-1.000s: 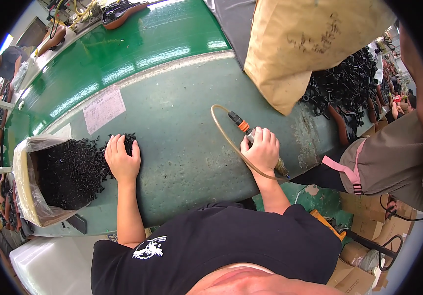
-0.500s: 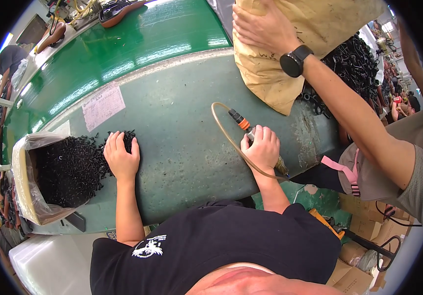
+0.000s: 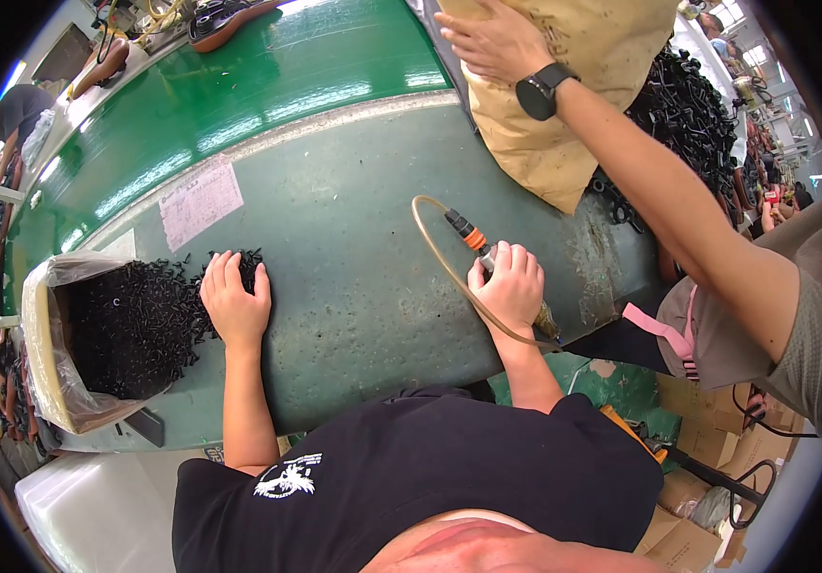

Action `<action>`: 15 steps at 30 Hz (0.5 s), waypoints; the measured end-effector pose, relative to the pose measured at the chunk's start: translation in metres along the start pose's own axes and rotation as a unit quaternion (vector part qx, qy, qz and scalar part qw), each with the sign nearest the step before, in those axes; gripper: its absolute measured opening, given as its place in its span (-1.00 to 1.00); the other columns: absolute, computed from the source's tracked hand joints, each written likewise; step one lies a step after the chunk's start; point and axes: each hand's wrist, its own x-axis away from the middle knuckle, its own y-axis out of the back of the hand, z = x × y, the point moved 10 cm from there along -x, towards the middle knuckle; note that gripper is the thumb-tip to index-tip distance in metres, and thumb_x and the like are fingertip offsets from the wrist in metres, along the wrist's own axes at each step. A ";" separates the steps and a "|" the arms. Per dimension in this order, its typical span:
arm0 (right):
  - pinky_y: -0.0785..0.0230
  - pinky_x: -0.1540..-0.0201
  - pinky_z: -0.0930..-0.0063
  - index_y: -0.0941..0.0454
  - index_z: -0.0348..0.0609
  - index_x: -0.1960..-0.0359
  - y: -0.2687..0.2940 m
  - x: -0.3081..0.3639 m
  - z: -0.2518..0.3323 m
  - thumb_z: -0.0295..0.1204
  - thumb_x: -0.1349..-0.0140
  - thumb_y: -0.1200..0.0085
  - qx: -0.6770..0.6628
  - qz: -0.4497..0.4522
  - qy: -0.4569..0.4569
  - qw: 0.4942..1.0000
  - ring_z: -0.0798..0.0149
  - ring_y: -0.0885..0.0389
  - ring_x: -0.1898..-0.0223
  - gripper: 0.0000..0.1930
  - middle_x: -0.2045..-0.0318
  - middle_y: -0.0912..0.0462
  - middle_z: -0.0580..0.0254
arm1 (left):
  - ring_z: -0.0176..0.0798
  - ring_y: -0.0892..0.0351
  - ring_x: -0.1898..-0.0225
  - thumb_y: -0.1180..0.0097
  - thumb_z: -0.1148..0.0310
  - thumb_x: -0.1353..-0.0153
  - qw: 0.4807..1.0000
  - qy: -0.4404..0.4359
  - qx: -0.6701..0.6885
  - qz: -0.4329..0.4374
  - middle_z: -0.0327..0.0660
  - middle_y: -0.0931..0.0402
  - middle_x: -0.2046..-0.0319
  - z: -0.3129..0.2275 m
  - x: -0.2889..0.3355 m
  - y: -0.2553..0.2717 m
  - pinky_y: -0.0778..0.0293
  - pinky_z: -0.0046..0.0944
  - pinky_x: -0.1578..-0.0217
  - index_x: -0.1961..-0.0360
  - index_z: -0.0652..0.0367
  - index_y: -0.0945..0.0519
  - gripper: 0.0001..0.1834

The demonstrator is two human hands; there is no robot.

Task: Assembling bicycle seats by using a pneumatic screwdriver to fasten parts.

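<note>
My left hand lies on the green worktable at the edge of a heap of small black screws, its fingers stretched out over them. The heap spills from a plastic-lined cardboard box tipped on its side. Round an air screwdriver the fingers of my right hand are wrapped. The tool lies on the table; my palm hides most of its body. An orange-and-black connector joins it to a tan air hose.
At the right, a co-worker's hand rests on a large brown paper sack. Behind it is a mound of black parts. A written sheet lies on the table. Beyond runs a green conveyor belt. Cardboard boxes stand below right.
The co-worker's hand and forearm have shifted left, and the sack has changed shape, baring more of the black mound. Both my hands have stayed in place.
</note>
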 end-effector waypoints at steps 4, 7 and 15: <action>-0.54 -0.04 0.08 -0.67 -0.23 -0.03 0.000 0.000 0.004 -0.19 -0.19 -0.37 0.004 -0.001 0.006 1.000 0.01 -0.64 0.09 -0.54 0.14 -0.63 0.12 | 0.07 -0.55 -0.41 -0.40 0.15 -0.36 1.000 0.003 0.006 0.001 -0.07 -0.67 -0.24 0.005 0.004 -0.003 -0.36 0.11 -0.44 -0.15 0.20 -0.70 -0.54; -0.54 -0.04 0.08 -0.67 -0.22 -0.01 0.000 0.001 0.002 -0.19 -0.19 -0.37 0.001 -0.001 0.003 1.000 0.01 -0.64 0.09 -0.55 0.15 -0.62 0.13 | 0.07 -0.55 -0.41 -0.40 0.14 -0.36 1.000 0.000 0.003 -0.002 -0.08 -0.67 -0.24 0.003 0.003 -0.001 -0.37 0.11 -0.44 -0.15 0.20 -0.70 -0.54; -0.54 -0.07 0.06 -0.65 -0.21 -0.03 -0.001 0.001 0.001 -0.18 -0.20 -0.37 0.001 0.003 0.001 1.000 -0.01 -0.65 0.06 -0.55 0.13 -0.62 0.10 | 0.06 -0.55 -0.41 -0.40 0.15 -0.36 1.000 0.003 0.001 0.000 -0.08 -0.67 -0.24 0.004 0.003 -0.003 -0.36 0.11 -0.44 -0.16 0.19 -0.70 -0.54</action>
